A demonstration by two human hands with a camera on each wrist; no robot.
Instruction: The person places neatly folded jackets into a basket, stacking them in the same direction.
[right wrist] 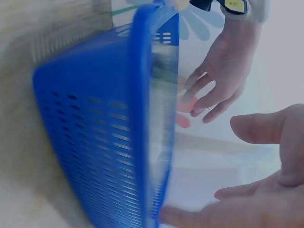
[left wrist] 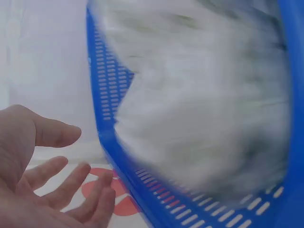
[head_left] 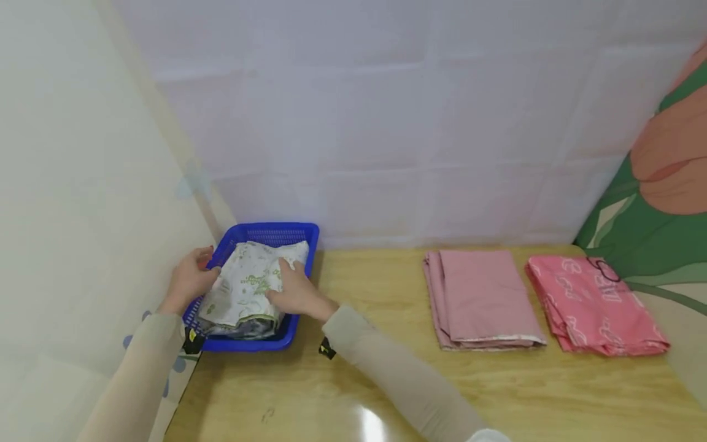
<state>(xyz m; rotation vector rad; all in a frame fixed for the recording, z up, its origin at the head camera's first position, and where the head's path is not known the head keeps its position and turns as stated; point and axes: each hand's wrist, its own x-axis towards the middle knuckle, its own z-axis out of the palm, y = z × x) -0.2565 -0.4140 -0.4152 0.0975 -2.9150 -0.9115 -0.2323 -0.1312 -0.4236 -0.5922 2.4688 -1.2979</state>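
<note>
Bench with a blue basket at its left end, a green-and-white cloth lying inside.
Farther right lie a bright pink cloth and a dull pink cloth, both folded (side by side, well apart from the basket). The step in hand looks like settling or picking up the basketed cloth, though which is unclear; the next move would call for either squaring or gripping its edges, or drawing clear. Both hands are spread and grip nothing: the left hand is by the left rim, thumb apart from loosely bent fingers; the right hand is over the cloth's right side, thumb wide. Whether its fingertips touch anything, I cannot tell.
</note>
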